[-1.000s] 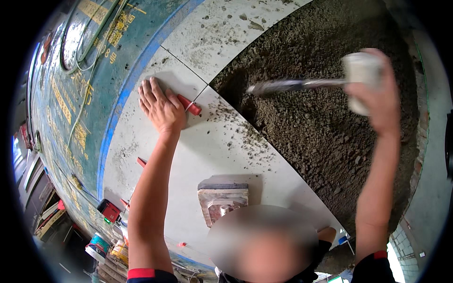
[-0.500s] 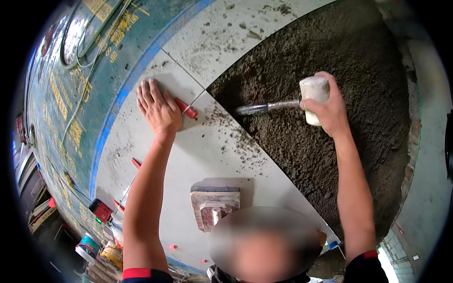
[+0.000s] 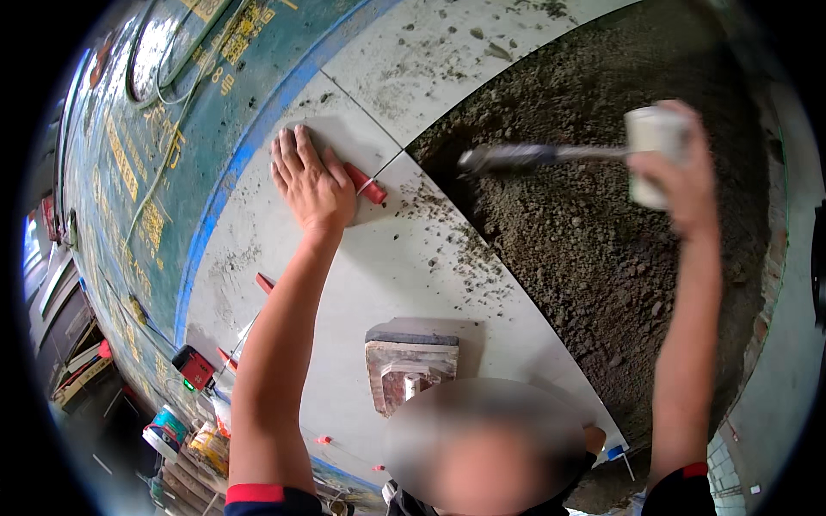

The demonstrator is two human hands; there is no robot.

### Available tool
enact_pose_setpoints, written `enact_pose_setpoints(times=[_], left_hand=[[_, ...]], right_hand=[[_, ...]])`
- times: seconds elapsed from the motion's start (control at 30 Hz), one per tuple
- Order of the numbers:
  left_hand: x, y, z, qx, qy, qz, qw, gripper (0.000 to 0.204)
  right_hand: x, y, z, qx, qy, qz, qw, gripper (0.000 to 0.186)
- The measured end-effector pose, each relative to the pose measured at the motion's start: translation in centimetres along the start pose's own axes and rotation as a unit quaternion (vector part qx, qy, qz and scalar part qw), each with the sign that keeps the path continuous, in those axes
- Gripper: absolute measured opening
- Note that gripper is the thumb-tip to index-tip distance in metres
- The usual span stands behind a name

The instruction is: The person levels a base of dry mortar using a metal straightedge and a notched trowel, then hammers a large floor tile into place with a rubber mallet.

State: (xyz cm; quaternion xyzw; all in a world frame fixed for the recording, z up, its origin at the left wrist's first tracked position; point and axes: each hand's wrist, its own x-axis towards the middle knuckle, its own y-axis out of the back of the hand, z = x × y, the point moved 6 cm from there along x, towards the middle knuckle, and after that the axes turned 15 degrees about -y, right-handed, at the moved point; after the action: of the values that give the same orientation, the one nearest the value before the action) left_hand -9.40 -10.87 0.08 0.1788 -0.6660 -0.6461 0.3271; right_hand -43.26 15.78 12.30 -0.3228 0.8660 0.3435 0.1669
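My left hand [image 3: 314, 182] lies flat on a large pale tile [image 3: 353, 292], fingers stretched out. Beside its thumb a red levelling wedge [image 3: 368, 184] sits at the tile joint. Over the dark loose mortar [image 3: 594, 275] my right hand [image 3: 693, 185] grips a white-headed mallet [image 3: 651, 133] by its head, blurred by motion. The mallet's handle points left, its end above the mortar close to the corner of the tile. Crumbs of mortar are scattered along the tile's edge.
A float-like block tool [image 3: 391, 357] rests on the tile. To the left are a red device [image 3: 193, 367], a paint bucket [image 3: 163, 430] and a green floor covering [image 3: 163, 198] bordered by blue tape. A blue clip [image 3: 616, 451] is at the tile's lower right corner.
My right hand has moved right and slightly up with the mallet, drawing the handle's end away from the tile edge. The left hand stays on the tile; the whole view has shifted slightly.
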Motion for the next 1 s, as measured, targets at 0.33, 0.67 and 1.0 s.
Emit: enact_pose_setpoints(times=[0.33, 0.67, 1.0], left_hand=[[0.5, -0.7, 1.0, -0.02, 0.006, -0.005, 1.0, 0.056], [0.6, -0.5, 0.5, -0.02, -0.001, 0.002, 1.0, 0.057], [1.4, -0.6, 2.5, -0.024, -0.006, 0.008, 1.0, 0.057]], right_hand=[[2.1, -1.9, -0.3, -0.047, -0.01, -0.047, 0.998, 0.069], [2.2, -3.0, -0.8, -0.056, -0.012, -0.037, 0.998, 0.069], [2.8, -3.5, -0.3, -0.094, 0.012, 0.006, 0.995, 0.072]])
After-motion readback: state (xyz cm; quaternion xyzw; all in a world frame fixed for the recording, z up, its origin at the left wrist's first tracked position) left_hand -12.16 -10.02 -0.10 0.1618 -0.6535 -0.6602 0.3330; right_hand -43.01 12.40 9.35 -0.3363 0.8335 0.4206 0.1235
